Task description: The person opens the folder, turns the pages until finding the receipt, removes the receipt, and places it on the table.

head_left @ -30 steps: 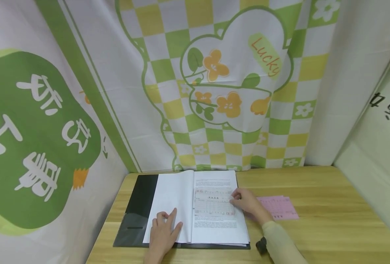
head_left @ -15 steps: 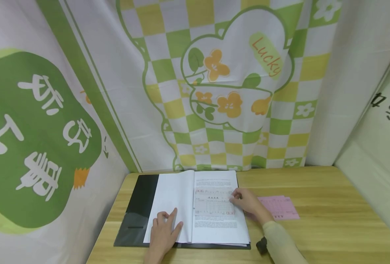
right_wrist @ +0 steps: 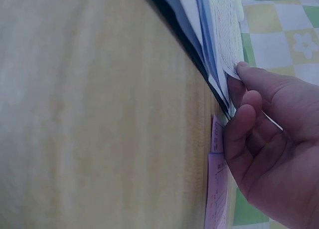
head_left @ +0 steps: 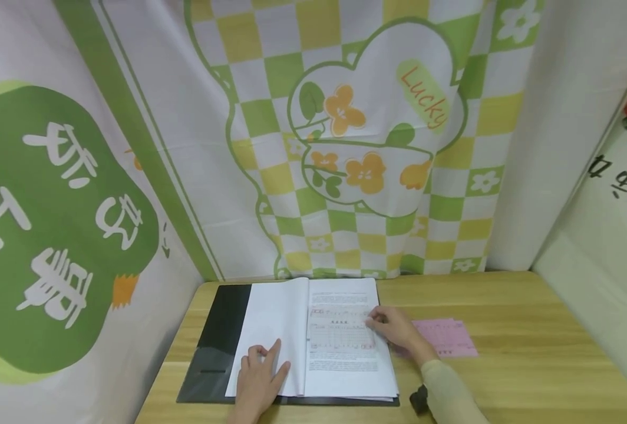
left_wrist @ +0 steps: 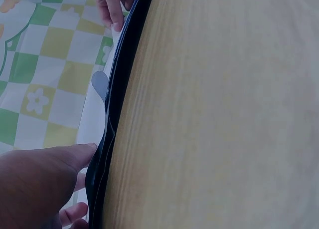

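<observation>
A black folder (head_left: 215,341) lies open on the table with a stack of white sheets in it. My left hand (head_left: 257,380) rests on the blank left page (head_left: 271,318), index finger extended and thumb spread. On the printed right page (head_left: 345,380) lies a thin form slip (head_left: 340,337) with a grid and small red marks. With thumb and index finger my right hand (head_left: 395,331) pinches the slip's right edge. In the right wrist view the right hand (right_wrist: 269,124) has its thumb above the paper edge (right_wrist: 230,72) and its other fingers curled below.
Pink printed slips (head_left: 446,337) lie on the wooden table (head_left: 525,365), right of the folder and partly behind the right forearm. A small black object (head_left: 419,400) sits at the right wrist. A checkered curtain (head_left: 345,247) hangs behind the table.
The head view has shifted slightly, so everything sits a little lower and further left. Both hands keep their places on the folder's papers.
</observation>
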